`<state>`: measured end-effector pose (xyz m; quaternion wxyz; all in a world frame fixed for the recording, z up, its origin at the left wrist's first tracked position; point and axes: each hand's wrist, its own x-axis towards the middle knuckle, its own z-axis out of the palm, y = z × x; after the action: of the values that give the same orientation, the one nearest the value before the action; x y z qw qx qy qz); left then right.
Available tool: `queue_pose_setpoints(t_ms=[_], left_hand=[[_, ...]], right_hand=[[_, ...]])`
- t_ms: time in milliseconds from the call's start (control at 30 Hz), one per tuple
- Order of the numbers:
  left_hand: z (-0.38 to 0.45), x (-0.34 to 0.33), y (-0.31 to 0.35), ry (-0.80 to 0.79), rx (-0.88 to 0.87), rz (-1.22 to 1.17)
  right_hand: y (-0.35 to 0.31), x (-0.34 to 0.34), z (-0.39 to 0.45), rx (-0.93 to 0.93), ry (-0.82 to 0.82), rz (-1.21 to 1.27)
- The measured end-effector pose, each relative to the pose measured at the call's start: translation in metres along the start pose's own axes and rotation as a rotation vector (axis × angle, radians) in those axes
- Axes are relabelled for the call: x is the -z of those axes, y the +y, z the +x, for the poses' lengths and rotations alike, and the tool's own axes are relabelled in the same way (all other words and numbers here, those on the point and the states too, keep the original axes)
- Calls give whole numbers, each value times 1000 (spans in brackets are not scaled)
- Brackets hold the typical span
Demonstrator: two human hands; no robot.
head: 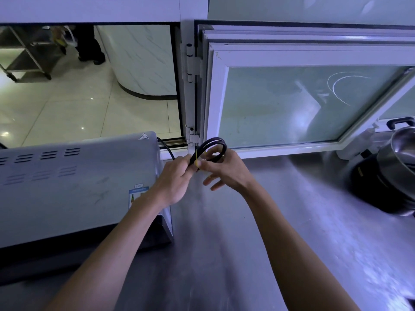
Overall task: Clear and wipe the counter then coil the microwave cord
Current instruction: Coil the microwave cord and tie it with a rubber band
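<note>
Cord (213,145) held as a small black loop above the counter (280,221), just right of the microwave (78,187); its tail runs back behind the microwave's rear corner. Left hand (174,178): fingers curled, gripping the gathered strands at the loop's base. Right hand (226,169): thumb and forefinger pinch the same spot, where a thin yellow tie (196,157) shows; other fingers spread loose. Judgement: cord is light, rubbery, moderately stiff, so the loops will likely spring open if released. Best hold is at the crossing point, all strands pinched together while the tie is wound. Pot (402,153) sits well apart, far right.
</note>
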<state>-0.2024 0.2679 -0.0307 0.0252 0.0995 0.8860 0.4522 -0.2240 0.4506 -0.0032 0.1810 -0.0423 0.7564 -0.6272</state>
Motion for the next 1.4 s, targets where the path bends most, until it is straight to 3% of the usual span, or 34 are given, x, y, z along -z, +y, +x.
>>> queue_pose_setpoints(t_ms=[300,433,600,800,1167,1400], left_hand=[[-1,4,-2,107,116,-196],[4,7,-2,154,117,-290],[7,-4,-2,135,125,-251],[10,4,-6,142,139,-232],[12,1,-12,113,205,-383],[13,-1,-14,67,202,-360]], right_hand=[[8,-8,-7,52,74,221],[26,-13,-17,65,95,202],[35,-35,-27,106,28,59],[33,-29,-29,142,113,206],[50,-30,-37,334,85,-19],[47,-23,-29,284,24,-196]])
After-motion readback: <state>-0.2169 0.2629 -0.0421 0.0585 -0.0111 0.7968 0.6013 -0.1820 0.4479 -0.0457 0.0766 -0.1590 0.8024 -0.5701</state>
